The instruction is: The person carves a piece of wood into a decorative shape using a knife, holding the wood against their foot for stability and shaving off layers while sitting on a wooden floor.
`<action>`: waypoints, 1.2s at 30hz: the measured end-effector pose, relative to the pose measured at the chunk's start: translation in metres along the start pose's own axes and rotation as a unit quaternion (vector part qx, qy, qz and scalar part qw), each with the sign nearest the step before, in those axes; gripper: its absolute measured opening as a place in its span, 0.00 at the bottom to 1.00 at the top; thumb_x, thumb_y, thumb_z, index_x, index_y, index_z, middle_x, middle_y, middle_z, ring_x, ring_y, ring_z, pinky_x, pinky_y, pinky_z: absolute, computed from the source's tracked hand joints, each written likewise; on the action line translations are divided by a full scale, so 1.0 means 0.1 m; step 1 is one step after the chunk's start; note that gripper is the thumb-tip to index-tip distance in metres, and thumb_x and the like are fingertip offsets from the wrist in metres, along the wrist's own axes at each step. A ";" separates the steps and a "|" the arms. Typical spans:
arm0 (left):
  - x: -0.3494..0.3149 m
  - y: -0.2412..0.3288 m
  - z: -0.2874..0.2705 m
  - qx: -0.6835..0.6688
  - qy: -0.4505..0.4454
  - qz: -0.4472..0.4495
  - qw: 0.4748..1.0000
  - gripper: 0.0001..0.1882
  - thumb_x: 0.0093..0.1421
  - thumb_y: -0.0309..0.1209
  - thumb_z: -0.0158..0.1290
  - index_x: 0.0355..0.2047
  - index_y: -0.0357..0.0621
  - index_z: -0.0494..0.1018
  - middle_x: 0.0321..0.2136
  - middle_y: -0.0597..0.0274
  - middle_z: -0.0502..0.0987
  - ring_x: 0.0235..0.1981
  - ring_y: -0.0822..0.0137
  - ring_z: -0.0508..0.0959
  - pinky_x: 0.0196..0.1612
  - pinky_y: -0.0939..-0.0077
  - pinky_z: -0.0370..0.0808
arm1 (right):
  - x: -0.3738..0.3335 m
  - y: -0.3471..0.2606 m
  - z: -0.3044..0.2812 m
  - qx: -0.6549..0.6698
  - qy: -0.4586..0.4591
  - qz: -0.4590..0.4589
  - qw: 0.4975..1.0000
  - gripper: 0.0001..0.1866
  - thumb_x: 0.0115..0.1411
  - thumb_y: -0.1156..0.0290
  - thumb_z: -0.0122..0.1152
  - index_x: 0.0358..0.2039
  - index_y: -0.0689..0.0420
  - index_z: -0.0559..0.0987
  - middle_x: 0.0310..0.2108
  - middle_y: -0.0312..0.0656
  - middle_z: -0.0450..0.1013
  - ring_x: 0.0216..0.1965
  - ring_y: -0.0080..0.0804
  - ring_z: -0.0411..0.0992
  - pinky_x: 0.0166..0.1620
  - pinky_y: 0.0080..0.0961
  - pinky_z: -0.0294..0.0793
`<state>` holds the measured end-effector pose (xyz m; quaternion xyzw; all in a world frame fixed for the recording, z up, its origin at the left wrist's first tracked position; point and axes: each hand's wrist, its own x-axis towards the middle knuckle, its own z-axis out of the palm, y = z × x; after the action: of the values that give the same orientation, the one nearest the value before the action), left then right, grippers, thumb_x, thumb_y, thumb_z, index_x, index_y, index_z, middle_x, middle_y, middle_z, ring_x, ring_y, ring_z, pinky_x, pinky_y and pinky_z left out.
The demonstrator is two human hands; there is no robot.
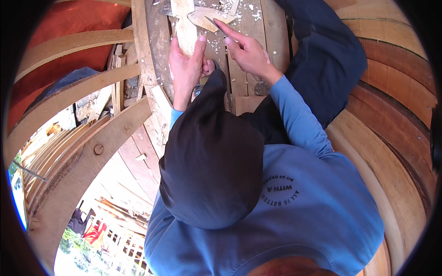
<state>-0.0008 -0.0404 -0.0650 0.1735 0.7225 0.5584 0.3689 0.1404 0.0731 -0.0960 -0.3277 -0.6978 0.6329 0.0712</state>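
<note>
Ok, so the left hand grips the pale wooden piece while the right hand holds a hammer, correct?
Not quite: the right hand holds a slim, knife-like blade, not a hammer, as the head view shows. The left hand does grip the pale wooden piece.

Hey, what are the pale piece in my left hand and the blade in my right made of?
Pale piece in your left hand: probably bare wood, seemingly unfinished, with similarly pale shavings scattered nearby. Blade in your right hand: likely metal, judging by its thin, grey look; too small to judge finish.
</note>
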 end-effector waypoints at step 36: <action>-0.17 0.17 0.03 -0.094 -0.064 0.059 0.992 0.15 0.64 0.22 0.57 0.49 0.37 0.66 0.23 0.65 0.75 0.13 0.78 0.70 0.15 0.81 0.68 | 0.13 -0.29 -0.12 -0.067 0.001 -0.197 0.978 0.26 0.72 0.70 0.49 0.69 0.38 0.69 0.61 0.43 0.74 0.59 0.33 0.75 0.59 0.29 0.72</action>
<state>0.0103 -0.0440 -0.0438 0.2157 0.6303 0.6320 0.3959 0.1256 0.0912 -0.0708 -0.1881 -0.7895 0.5579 0.1733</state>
